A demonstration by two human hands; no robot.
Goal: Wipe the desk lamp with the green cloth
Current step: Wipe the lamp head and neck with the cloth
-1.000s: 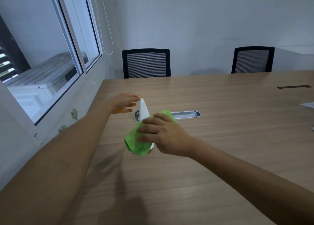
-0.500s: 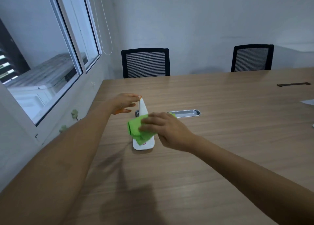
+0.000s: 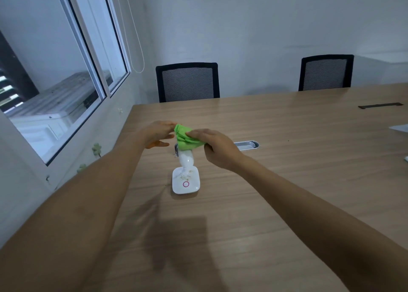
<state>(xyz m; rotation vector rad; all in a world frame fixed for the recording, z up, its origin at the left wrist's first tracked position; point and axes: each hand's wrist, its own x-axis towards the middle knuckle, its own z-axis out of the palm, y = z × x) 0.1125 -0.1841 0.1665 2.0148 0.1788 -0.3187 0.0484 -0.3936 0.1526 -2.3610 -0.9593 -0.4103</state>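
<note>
A small white desk lamp (image 3: pixel 186 181) with a square base and a pink ring button stands on the wooden table (image 3: pixel 287 181). Its upright white arm rises from the base, and the top is hidden under the green cloth (image 3: pixel 185 139). My right hand (image 3: pixel 217 147) presses the bunched cloth around the upper arm of the lamp. My left hand (image 3: pixel 157 132) pinches the lamp's top from the left, touching the cloth's edge.
A metal cable grommet (image 3: pixel 248 145) sits in the table just behind my right hand. Two black mesh chairs (image 3: pixel 187 82) (image 3: pixel 325 72) stand at the far edge. A window (image 3: pixel 55 71) runs along the left wall. A dark slot (image 3: pixel 380 105) lies far right.
My right hand has slid the green cloth up the lamp from near the base to its top, uncovering the base and lower arm. My left hand stays at the lamp's tip.
</note>
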